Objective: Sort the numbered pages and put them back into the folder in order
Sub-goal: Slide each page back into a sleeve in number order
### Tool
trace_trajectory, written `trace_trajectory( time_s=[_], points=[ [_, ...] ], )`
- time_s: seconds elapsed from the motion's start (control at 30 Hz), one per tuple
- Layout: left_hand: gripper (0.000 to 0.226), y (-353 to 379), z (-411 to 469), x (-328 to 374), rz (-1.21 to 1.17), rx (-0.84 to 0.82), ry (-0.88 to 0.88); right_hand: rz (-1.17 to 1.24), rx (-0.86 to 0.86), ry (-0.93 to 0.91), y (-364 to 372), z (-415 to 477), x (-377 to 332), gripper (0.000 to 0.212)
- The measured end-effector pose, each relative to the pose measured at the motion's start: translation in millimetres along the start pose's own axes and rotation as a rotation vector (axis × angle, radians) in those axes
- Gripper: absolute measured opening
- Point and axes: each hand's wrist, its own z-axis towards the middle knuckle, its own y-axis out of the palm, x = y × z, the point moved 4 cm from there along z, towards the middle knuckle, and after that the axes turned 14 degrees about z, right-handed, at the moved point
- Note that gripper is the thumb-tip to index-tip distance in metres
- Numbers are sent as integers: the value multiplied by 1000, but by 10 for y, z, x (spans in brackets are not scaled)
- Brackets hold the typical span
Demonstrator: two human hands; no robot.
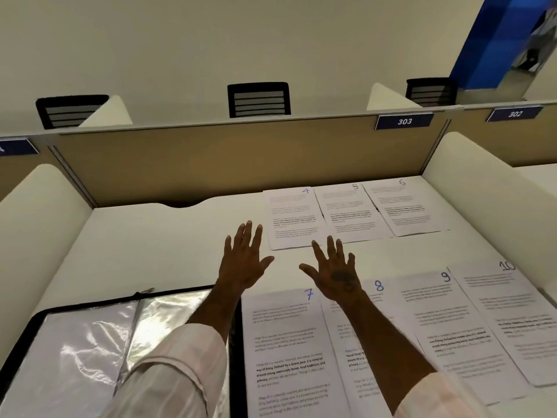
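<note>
At 8 o'clock we've got the open black-rimmed folder of shiny plastic sleeves (75, 342). Our left hand (245, 260) and right hand (334, 273) are mid-desk, fingers spread wide, holding nothing. White numbered pages 4-6 (346, 212) lie at 1 o'clock, pages 7-10 (446, 321) at 5.

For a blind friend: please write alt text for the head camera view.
The left hand and right hand, both open, stretch over a white desk toward page 4, beside page 5 and page 6. Nearer, page 7, page 8, page 9 and page 10 form a row right of an open folder.
</note>
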Motion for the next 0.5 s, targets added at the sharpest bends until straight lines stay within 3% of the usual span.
trace_trajectory(
  time_s=[0.37,0.5],
  points=[
    [82,297,900,193,-53,-43,-15,-49,-47,-22,10,1024,311,121],
    [109,466,1225,345,-53,-68,-10,-45,-92,-24,62,1436,434,125]
  ],
)
